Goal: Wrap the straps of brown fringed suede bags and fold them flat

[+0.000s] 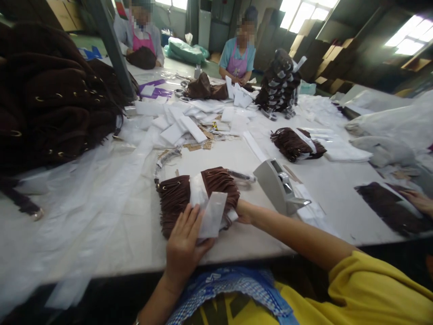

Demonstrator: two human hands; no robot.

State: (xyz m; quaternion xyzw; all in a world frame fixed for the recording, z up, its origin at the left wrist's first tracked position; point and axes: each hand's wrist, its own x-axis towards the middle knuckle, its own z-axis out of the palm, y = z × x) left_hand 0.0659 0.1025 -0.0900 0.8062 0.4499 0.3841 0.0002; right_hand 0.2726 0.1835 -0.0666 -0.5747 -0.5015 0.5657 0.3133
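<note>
A brown fringed handbag [174, 198] lies on the table in front of me, with a white wrap [198, 189] around its middle. My left hand [184, 237] rests on the front of the bag, fingers stretched out flat over the wrap's lower edge. Beside those fingers a translucent white piece [214, 212] stands out from the bag. My right hand [244, 212] is at the bag's right side, and its fingers are hidden behind the fringe. A wrapped handle [165, 158] curves up at the bag's left.
A grey tape dispenser [275, 185] stands right of the bag. Brown bags are heaped [43, 99] at left. White foam pieces [184, 126] lie beyond. Another wrapped fringed bag [296, 144] sits back right. A co-worker's hand [417, 201] touches a bag at right; two people work opposite.
</note>
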